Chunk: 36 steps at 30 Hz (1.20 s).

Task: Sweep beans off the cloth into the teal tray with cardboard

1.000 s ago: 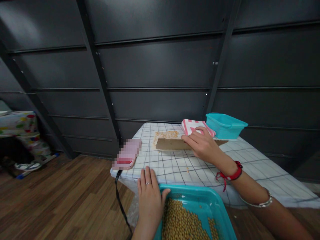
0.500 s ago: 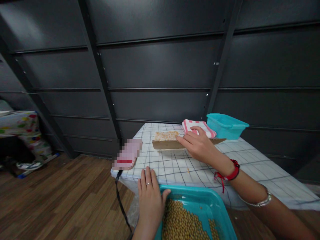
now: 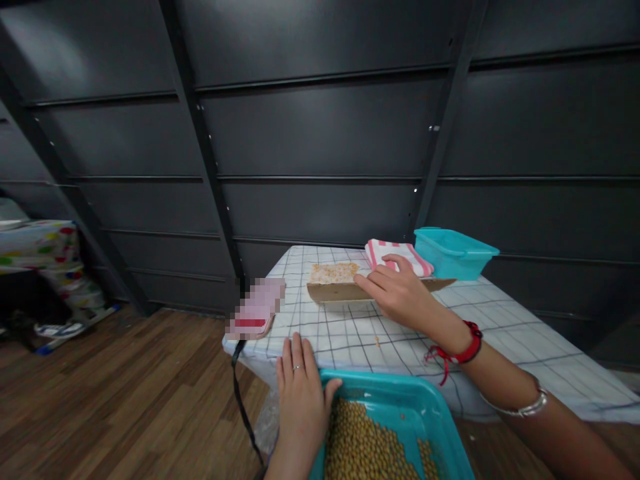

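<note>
My left hand (image 3: 301, 400) lies flat with its fingers stretched out over the table's front edge, and its thumb rests on the rim of a teal basin (image 3: 380, 379). Inside the basin are many tan, round beans (image 3: 367, 443). My right hand (image 3: 397, 293) reaches over a shallow cardboard tray (image 3: 333, 292), its fingers bent at the tray's near side. Pale grains with yellow bits (image 3: 333, 272) lie in the tray's left end, beside the fingertips. What the right fingertips hold, if anything, is hidden.
A checked cloth covers the table (image 3: 345, 343), with a few yellow bits (image 3: 377, 341) on it. Behind the tray are a folded pink-and-white towel (image 3: 385, 252) and a teal container (image 3: 457, 253). A pink phone (image 3: 260, 307) with a black cable (image 3: 240, 393) lies at left.
The cardboard tray's near left corner sits slightly lower in view. Both hands keep nearly the same place, and the whole view has shifted a little.
</note>
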Tool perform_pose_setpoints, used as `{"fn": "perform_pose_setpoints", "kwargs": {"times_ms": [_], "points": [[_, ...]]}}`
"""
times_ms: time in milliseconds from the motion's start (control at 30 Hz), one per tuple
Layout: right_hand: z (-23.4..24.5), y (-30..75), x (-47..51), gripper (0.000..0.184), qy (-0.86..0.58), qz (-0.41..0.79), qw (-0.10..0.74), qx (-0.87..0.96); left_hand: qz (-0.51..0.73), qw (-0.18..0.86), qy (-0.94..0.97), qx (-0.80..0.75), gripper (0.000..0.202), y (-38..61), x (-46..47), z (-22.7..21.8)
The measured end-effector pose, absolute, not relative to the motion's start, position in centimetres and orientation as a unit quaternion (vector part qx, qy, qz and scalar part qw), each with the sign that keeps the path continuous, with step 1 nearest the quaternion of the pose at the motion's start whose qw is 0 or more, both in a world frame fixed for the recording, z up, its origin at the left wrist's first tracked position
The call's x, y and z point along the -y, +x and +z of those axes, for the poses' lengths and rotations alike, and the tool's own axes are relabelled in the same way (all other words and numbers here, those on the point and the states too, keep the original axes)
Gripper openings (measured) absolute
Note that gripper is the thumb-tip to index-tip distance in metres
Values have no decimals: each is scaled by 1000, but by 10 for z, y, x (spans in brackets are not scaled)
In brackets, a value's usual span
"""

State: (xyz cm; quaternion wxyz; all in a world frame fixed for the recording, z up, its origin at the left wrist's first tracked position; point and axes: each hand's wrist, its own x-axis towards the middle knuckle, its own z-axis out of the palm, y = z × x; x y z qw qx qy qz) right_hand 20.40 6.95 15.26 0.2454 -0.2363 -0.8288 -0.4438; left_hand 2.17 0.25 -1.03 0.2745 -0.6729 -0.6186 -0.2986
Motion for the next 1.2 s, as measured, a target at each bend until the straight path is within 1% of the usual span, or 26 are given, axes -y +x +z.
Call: {"fn": "perform_pose_setpoints", "kwargs": {"times_ms": [400, 700, 900, 1033, 1200], "points": [[153, 210, -60, 28, -217, -442, 223, 841, -305, 275, -674, 615, 65, 22, -4, -12], [155, 217, -55, 26, -195, -441, 225, 847, -308, 270, -671, 619, 65, 22, -3, -12], [154, 223, -52, 24, -174, -409, 240, 863, -311, 253, -677, 617, 67, 22, -3, -12], [152, 224, -58, 26, -171, -391, 263, 865, -303, 262, -679, 616, 65, 22, -3, -10], [151, 238, -65, 25, -183, -351, 256, 882, -288, 267, -676, 624, 63, 23, -2, -8]]}}
